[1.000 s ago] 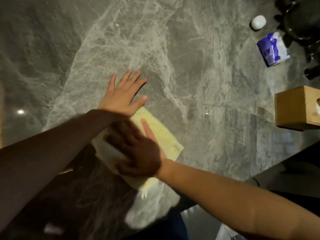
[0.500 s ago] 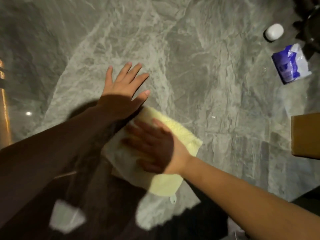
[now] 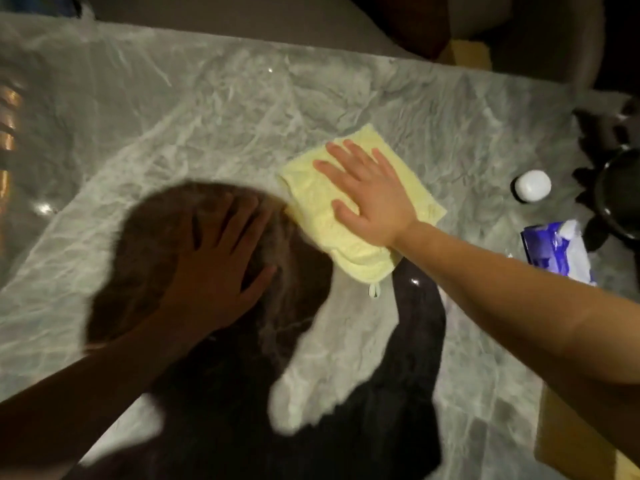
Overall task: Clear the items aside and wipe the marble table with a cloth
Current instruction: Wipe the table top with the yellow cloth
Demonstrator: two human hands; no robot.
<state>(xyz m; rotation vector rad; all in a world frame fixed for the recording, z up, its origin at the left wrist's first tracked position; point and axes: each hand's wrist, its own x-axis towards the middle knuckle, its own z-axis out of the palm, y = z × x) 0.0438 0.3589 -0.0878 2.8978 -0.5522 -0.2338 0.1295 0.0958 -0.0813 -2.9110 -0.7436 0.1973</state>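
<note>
Cloth (image 3: 346,247): yellow, folded, flat on the worktop (image 3: 207,109), just off centre toward 1 o'clock.
Right hand (image 3: 370,199): fingers straight and spread, pressing the cloth.
Left hand (image 3: 221,268): flat on bare marble at the cloth's 8 o'clock, holding nothing.
Aside: bottle (image 3: 533,185) and pack (image 3: 554,251) at 3 o'clock.
</note>
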